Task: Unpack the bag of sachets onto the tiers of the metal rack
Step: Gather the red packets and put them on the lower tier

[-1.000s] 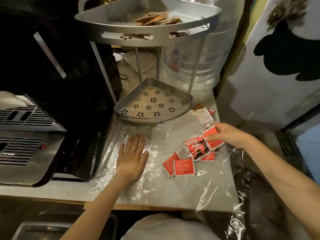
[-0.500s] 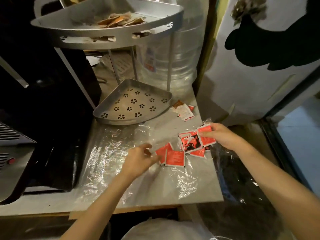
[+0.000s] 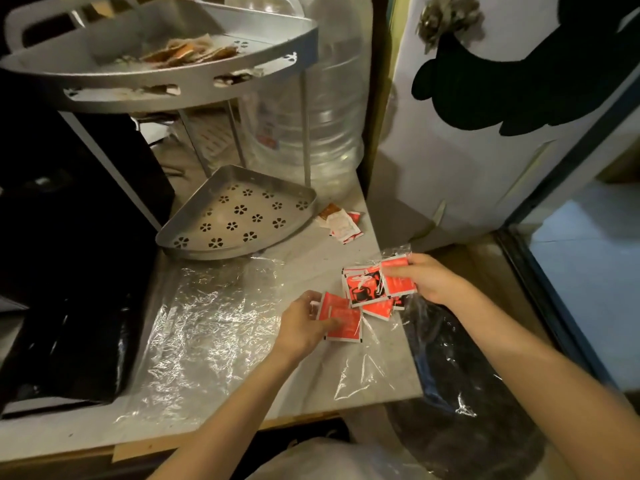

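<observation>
Two hands at the near right of the counter (image 3: 242,393). Left hand (image 3: 304,322) pinches a pair of red sachets (image 3: 341,318) lying on the clear plastic sheet (image 3: 207,323). Right hand (image 3: 420,277) grips a bunch of red sachets (image 3: 367,289) in a clear bag (image 3: 398,252). Metal rack (image 3: 194,88) stands far left; lower tier (image 3: 239,216) bare, upper tier holds brown packets (image 3: 187,53). Loose sachets (image 3: 341,223) lie just right of the lower tier.

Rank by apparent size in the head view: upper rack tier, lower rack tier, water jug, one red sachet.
1. Upper rack tier, though nearness to the camera inflates it.
2. Water jug, partly hidden, so unsure against the upper tier.
3. Lower rack tier.
4. Red sachet.
</observation>
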A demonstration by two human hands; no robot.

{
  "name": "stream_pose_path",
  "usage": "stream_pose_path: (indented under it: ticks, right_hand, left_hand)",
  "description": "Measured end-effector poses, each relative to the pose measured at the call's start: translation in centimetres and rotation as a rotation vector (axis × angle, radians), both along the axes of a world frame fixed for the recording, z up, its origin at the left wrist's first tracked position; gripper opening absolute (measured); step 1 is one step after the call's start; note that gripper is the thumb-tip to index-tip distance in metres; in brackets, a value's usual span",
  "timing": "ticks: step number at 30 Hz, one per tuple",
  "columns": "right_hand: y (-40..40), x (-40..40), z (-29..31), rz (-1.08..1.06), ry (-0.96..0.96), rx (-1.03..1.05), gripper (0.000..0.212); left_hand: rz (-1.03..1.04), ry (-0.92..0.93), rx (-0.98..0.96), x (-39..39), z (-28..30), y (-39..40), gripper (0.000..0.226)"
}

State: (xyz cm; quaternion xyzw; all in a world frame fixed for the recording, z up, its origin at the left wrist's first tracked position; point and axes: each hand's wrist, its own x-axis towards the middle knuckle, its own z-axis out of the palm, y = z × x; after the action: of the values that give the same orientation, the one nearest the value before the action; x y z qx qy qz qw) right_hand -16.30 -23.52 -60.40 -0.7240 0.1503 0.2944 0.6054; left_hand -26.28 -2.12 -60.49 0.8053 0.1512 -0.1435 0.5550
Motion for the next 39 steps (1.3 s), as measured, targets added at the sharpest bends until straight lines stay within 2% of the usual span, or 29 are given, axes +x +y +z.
stream_pose_path:
  ticks: [6,12,16,21,24,25,26,29,30,33,36,39]
  right_hand:
    - [0.5,0.7,0.9,-0.052,0.045,0.056,0.028]
    - [2.6,1.8,3.0,0.090,0.176,0.224,0.018]
    - [4.7,1.8,3.5,0.156,0.175,0.209,0.031]
    - [7.3,2.2,3.9,0.207,0.158,0.256,0.043]
    - [9.0,2.7,5.0,0.201,0.071,0.303,0.043]
    - [9.5,2.9,5.5,0.197,0.036,0.315,0.043]
    - [10.0,3.2,6.0,0.197,0.005,0.322,0.044]
    - [11.7,3.6,7.5,0.242,-0.063,0.300,0.046]
    - [12.2,3.6,8.0,0.263,-0.097,0.276,0.043]
    - [13.4,3.4,9.9,0.334,-0.255,0.189,0.036]
    - [14.5,3.6,12.2,0.380,-0.462,0.130,0.033]
    - [15.4,3.4,14.7,0.399,-0.643,0.211,0.033]
  left_hand:
    - [0.178,0.127,-0.212,2.0,0.6,0.8,0.032]
    - [0.102,0.120,-0.327,4.5,2.7,5.4,0.031]
    - [0.135,0.126,-0.402,5.3,3.7,8.0,0.019]
    - [0.144,0.189,-0.461,5.8,4.0,10.7,0.029]
    - [0.129,0.189,-0.506,5.9,4.8,11.6,0.009]
    - [0.138,0.179,-0.521,6.0,5.2,12.0,0.009]
    - [0.137,0.161,-0.546,6.1,5.5,12.4,0.014]
    - [0.104,0.094,-0.573,6.4,6.6,13.7,0.050]
    - [0.106,0.069,-0.560,6.3,7.1,14.0,0.053]
    - [0.150,-0.054,-0.406,6.0,8.7,14.6,0.049]
    - [0.230,-0.282,-0.223,6.0,11.1,15.0,0.036]
    - [0.249,-0.550,-0.149,5.5,14.0,15.2,0.037]
